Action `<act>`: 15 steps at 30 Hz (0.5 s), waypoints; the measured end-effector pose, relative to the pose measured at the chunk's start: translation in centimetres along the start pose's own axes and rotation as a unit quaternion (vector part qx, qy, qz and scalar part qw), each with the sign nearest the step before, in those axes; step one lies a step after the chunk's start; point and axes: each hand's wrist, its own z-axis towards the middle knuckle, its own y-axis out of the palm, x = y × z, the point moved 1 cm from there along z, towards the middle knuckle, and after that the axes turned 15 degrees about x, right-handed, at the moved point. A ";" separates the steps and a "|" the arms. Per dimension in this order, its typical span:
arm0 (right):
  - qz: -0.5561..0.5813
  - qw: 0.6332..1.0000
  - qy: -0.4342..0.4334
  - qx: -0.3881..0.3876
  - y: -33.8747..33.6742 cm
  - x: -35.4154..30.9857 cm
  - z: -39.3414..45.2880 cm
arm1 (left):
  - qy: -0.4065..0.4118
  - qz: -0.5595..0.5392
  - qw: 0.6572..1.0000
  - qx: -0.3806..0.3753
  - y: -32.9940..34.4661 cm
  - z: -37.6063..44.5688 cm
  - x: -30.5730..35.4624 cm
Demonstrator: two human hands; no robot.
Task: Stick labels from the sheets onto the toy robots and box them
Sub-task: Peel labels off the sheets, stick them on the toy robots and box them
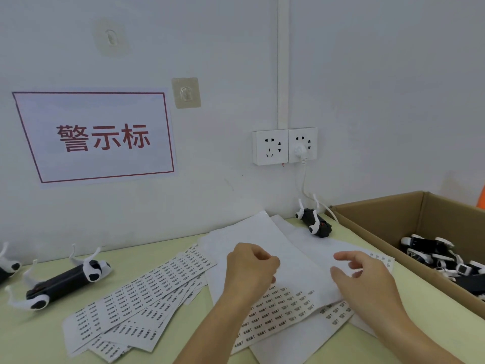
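A partly used label sheet lies in front of me on the pale green table. My left hand is over it with fingers curled; whether it pinches a label is hidden. To its right, my right hand hovers above the sheet with loosely bent fingers, holding nothing. A fanned stack of full label sheets lies to the left. One black-and-white toy robot lies on its back at the left, another toy robot by the wall. Several toy robots fill the cardboard box at right.
Part of another toy robot shows at the left edge. Blank backing sheets lie behind my hands. On the wall are two sockets with a white plug and cable, and a red-framed sign.
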 end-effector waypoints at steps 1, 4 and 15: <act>0.009 1.000 -0.021 -0.001 -0.1 -0.1 0.1 | 0.020 0.000 1.000 0.016 0.1 0.0 0.1; 0.100 0.990 0.018 -0.097 0.2 -0.9 -0.4 | 0.107 0.033 0.992 0.061 0.6 -0.9 0.4; 0.284 0.912 0.174 -0.239 1.1 -1.9 -1.9 | 0.396 0.277 0.869 0.106 2.2 -3.6 0.8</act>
